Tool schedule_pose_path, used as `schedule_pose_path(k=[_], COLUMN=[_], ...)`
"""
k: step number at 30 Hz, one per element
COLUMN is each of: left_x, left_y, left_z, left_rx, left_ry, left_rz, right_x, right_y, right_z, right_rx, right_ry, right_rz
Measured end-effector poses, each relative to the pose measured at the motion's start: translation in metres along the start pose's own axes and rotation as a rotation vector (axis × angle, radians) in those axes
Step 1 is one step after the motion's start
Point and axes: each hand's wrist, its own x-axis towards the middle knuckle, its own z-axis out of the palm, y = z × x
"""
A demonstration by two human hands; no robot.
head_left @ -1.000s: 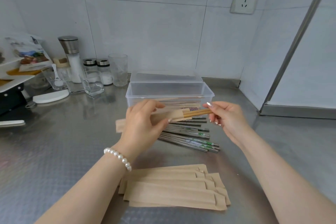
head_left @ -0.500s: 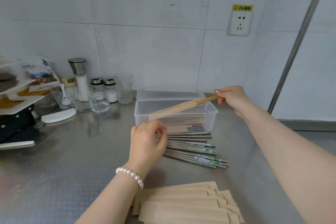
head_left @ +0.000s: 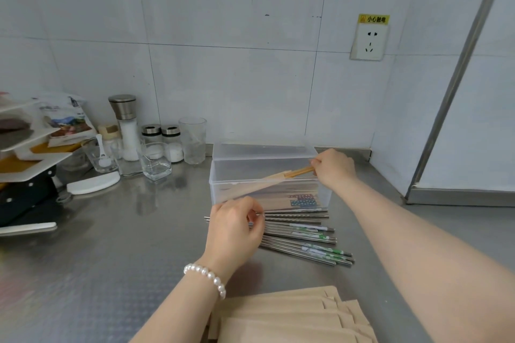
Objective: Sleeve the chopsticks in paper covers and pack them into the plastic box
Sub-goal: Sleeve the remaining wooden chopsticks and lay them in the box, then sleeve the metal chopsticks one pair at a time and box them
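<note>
My right hand [head_left: 333, 168] pinches the bare wooden ends of a pair of chopsticks in a brown paper sleeve [head_left: 262, 185]. The pair slants down to the left into the open clear plastic box [head_left: 267, 195], where other sleeved pairs lie. My left hand [head_left: 234, 228], with a pearl bracelet, lies curled over the left ends of the loose metal chopsticks [head_left: 306, 242] in front of the box. Whether it grips any of them is hidden. A stack of empty paper sleeves [head_left: 292, 315] lies at the near edge.
The box lid [head_left: 264, 149] lies behind the box against the wall. To the left stand a salt grinder [head_left: 126, 125], two shakers [head_left: 161, 139], glasses [head_left: 192, 139], a white lid [head_left: 93, 182] and a tiered rack [head_left: 22, 164]. A metal post [head_left: 451, 86] rises at the right.
My left hand let go of the sleeve and dropped onto the metal chopsticks. My right hand carried the sleeved pair back and lowered its far end into the box.
</note>
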Motion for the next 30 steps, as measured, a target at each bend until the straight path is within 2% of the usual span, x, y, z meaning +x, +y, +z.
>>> schedule_pose_path(k=[3,6,10,13,15,17,21,25,30], left_x=[-0.001,0.0,-0.001,-0.002,-0.003,-0.005,-0.011,-0.014,-0.014], left_y=[0.001,0.001,0.001,0.005,0.011,0.02,0.035,0.04,0.038], left_z=[-0.001,-0.001,-0.001,0.0,0.0,-0.002,-0.001,0.001,0.005], left_rx=[0.0,0.0,-0.018,-0.056,-0.083,-0.128,-0.145,-0.099,-0.113], left_ry=[-0.021,-0.046,-0.119,-0.251,-0.372,-0.524,-0.763,-0.866,-0.917], left_rz=[-0.001,-0.003,0.0,0.034,0.051,0.021,0.039,0.084,0.028], right_x=[-0.004,-0.006,-0.013,-0.03,-0.046,-0.061,-0.086,-0.106,-0.116], right_y=[0.0,0.003,0.014,0.02,0.019,0.019,0.017,0.018,0.027], right_z=[-0.003,-0.01,-0.026,-0.034,-0.037,-0.038,-0.029,-0.016,-0.024], right_rx=[-0.164,-0.184,0.04,0.242,0.324,0.376,0.449,0.541,0.379], right_ry=[0.02,-0.008,0.034,0.108,0.097,0.02,-0.254,-0.412,-0.676], right_rz=[-0.11,-0.16,-0.187,-0.214,-0.225,-0.241,-0.288,-0.29,-0.367])
